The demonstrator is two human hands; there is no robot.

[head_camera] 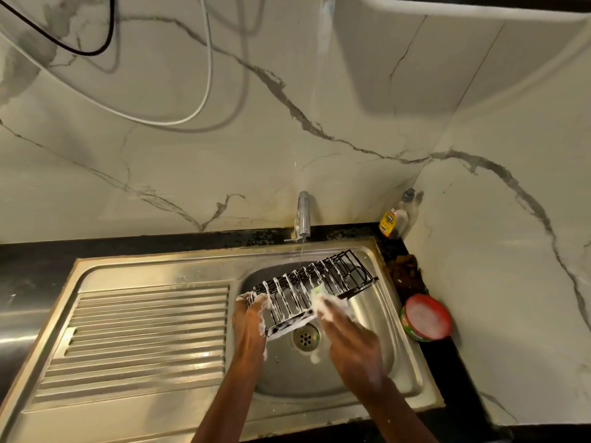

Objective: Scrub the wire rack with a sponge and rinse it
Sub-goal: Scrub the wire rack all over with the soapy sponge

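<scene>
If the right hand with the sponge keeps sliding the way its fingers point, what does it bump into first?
Probably the soapy wire rack. The right hand points up and left, pressing the sponge against the rack's wires over the sink. Depth is hard to judge.

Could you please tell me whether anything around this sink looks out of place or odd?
A brown clump of debris sits in the counter corner right of the sink, and rusty staining marks the wall around the tap. Nothing else stands out.

Head view (wide) faces down, close over sink (166, 266).
</scene>
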